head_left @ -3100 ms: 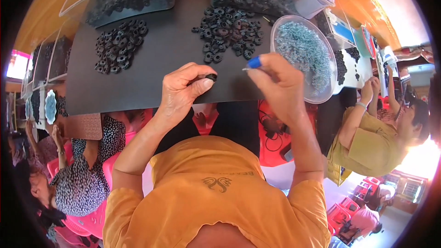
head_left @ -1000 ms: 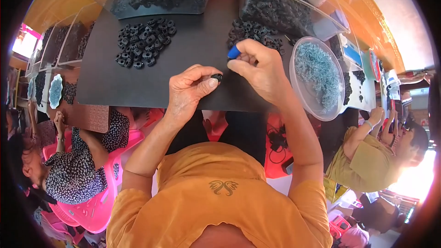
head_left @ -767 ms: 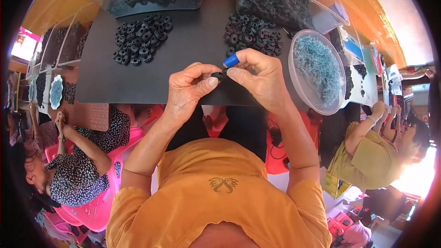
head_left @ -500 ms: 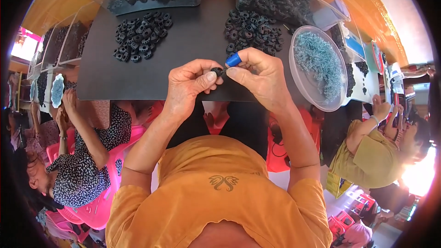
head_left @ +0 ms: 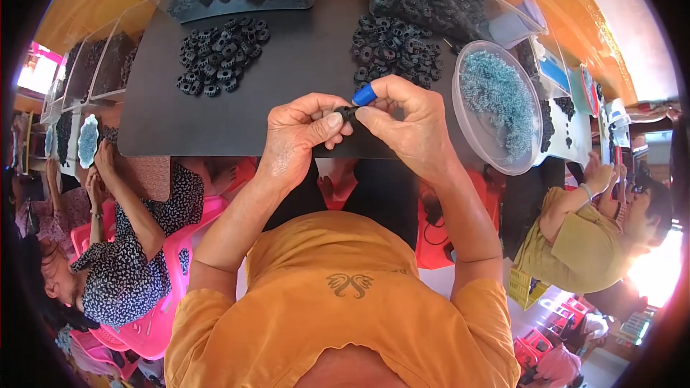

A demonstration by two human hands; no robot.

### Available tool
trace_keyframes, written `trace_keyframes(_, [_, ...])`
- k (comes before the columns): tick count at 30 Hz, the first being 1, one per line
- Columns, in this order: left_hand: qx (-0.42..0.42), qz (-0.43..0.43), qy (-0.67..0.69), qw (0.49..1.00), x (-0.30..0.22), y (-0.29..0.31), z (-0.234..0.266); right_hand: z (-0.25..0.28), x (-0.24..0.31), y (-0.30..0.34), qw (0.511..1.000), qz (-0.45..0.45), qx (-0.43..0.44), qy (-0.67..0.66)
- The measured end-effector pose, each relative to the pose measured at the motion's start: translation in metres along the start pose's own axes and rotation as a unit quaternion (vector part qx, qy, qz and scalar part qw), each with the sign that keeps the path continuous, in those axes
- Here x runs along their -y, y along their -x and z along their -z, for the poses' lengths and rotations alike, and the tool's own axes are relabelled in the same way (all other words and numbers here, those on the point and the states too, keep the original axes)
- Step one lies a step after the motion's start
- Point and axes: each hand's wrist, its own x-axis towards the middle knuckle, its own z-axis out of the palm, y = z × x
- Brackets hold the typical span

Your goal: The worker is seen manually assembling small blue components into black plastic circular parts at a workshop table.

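Observation:
Just over the near edge of the dark table, both my hands meet at a small black plastic clip piece. My left hand is closed, pinching it between thumb and index finger. From the other side my right hand grips it, also closed, thumb against index finger. A blue finger cover sits on my right index fingertip. The fingertips partly hide the piece, so its exact shape is unclear. Beyond my hands lie two piles of small black toothed pieces, a left pile and a right pile.
A round clear tub of pale teal springy bits stands right of my hands. Clear bins of black pieces, a left bin and a right bin, line the far side. People sit at both sides, one on a pink chair.
Both hands stay nearly in place. More of the black piece shows between my fingertips, reaching across to the right thumb. The right hand has barely shifted.

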Motion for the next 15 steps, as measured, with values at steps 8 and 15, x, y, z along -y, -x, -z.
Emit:
trace_keyframes(8, [-0.027,-0.015,-0.044,0.999,0.0057,0.0045,-0.0025,0.0023,0.0066,-0.0030,0.998,0.013,0.039,0.056])
trace_keyframes(15, [-0.038,-0.027,-0.079,0.996,0.0094,0.0065,-0.0057,-0.0037,-0.0024,-0.0042,0.993,0.057,0.024,0.097])
